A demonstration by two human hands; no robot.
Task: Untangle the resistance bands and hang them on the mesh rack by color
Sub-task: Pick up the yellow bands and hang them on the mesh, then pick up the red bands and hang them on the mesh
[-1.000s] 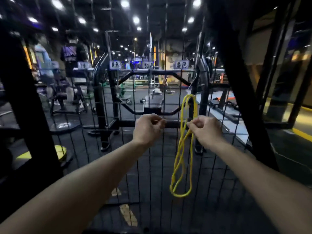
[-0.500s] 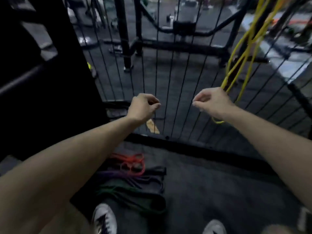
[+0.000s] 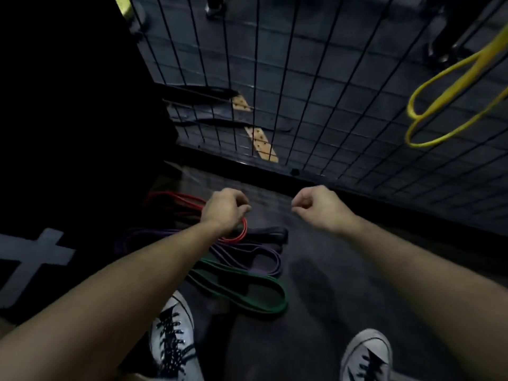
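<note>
A yellow band (image 3: 423, 145) hangs on the black mesh rack (image 3: 275, 171) at the upper right, free of both hands. On the dark floor at the rack's foot lies a pile of bands: red (image 3: 187, 199), black (image 3: 269, 232), purple (image 3: 264, 250) and green (image 3: 247, 273), overlapping one another. My left hand (image 3: 225, 210) hovers over the red band with fingers curled and thumb against the index finger; it holds nothing that I can see. My right hand (image 3: 319, 207) is curled the same way to the right of the pile, over bare floor.
My two white sneakers (image 3: 173, 334) (image 3: 368, 356) stand just short of the pile. A black upright post (image 3: 82, 105) fills the left side. A grey cross mark (image 3: 35, 259) is painted on the floor at the left. Gym flooring shows behind the mesh.
My right hand has let go of the yellow band, which stays hanging on the rack. My view has tipped down to the floor and both hands have dropped toward the pile of bands.
</note>
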